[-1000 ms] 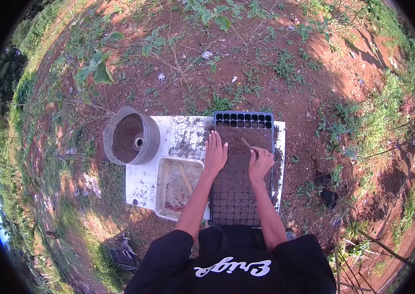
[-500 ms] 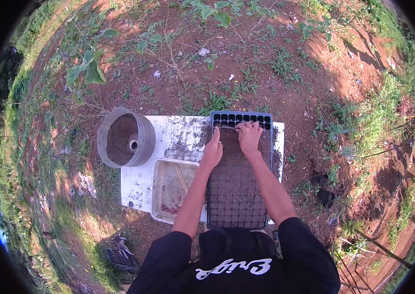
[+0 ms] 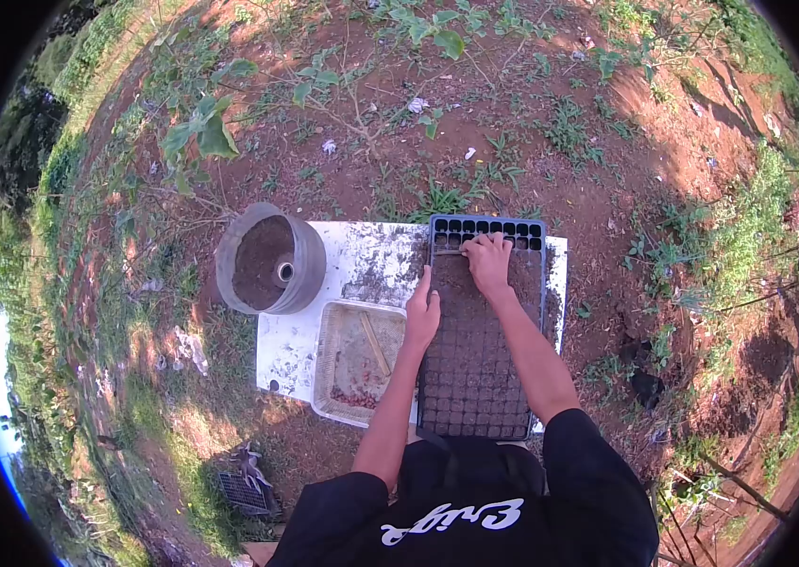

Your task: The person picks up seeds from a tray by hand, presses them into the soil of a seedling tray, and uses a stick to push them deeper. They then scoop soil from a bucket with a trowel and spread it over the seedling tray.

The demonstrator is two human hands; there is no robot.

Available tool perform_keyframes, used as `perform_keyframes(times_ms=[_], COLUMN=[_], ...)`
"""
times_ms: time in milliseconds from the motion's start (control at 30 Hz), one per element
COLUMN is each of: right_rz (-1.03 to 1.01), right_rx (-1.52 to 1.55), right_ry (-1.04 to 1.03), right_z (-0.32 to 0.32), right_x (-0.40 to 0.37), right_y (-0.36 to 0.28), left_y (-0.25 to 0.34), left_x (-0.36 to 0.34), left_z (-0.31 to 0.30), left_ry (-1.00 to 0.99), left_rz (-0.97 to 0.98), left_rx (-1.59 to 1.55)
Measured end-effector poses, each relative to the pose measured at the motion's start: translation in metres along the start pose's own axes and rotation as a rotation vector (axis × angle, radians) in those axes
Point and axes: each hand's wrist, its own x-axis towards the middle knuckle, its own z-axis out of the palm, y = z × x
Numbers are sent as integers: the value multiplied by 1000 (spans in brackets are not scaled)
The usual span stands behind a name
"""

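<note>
A black seedling tray (image 3: 475, 378) lies lengthwise in front of me, most of its cells filled with dark soil and the far rows showing as open holes. My right hand (image 3: 488, 265) is closed near the far end, gripping a thin flat stick (image 3: 450, 252) that lies across the soil surface. The stick's exact kind is hard to make out, and its right part is hidden under the fingers. Along the tray's left edge is my left hand (image 3: 423, 310), fingers stretched forward and thumb apart, holding nothing.
The tray rests on a soil-smeared white board (image 3: 291, 354). To the left stand a round grey tub (image 3: 310, 274) of soil with a small can (image 3: 283, 272) inside, and a shallow pale basin (image 3: 331, 378) holding a wooden strip (image 3: 376, 345) and small reddish bits. Plants surround the board.
My left hand has come away from the stick's left end and drawn back toward me along the tray's edge. My right hand keeps the stick near the far rows. The view has shifted slightly.
</note>
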Motion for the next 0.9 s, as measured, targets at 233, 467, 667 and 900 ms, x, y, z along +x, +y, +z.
perform_keyframes(times_ms=[233, 467, 667, 900], right_rz=[1, 544, 664, 637], right_rx=[28, 78, -47, 106], right_ry=[62, 363, 241, 278], right_z=[-23, -53, -48, -49], right_x=[-35, -130, -208, -201], right_y=[-5, -47, -71, -105], left_y=[17, 22, 5, -17], left_x=[-23, -54, -67, -93], left_z=[-12, -41, -86, -171], left_ry=[55, 113, 87, 153], left_rz=[-95, -273, -302, -279], left_rx=[-295, -300, -35, 185])
